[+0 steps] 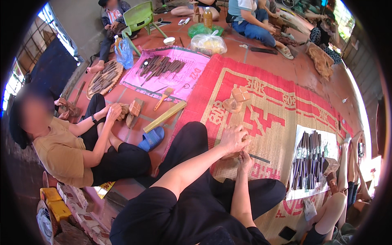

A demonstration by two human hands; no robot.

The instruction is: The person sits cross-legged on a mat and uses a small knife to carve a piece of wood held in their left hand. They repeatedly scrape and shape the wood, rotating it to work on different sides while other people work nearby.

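Note:
I sit cross-legged on a red and straw-coloured woven mat (261,110). My left hand (234,139) is closed over a brown wooden block (232,156), most of which its fingers and wrist hide. Just below it, my right hand (245,161) is closed on a slim dark carving tool (259,158), whose shaft sticks out to the right; its other end is hidden between my hands. Ahead of them stands a carved wooden piece (232,106) with a squarish, line-marked block (241,94) at its upper end.
Many dark carving tools (308,161) lie on a white sheet at right, more (161,67) on a pink cloth. At left a person in tan (61,151) holds wood beside a blue slipper (152,139), a wooden bar (165,116) and a brush (163,99). A phone (287,233) lies near right.

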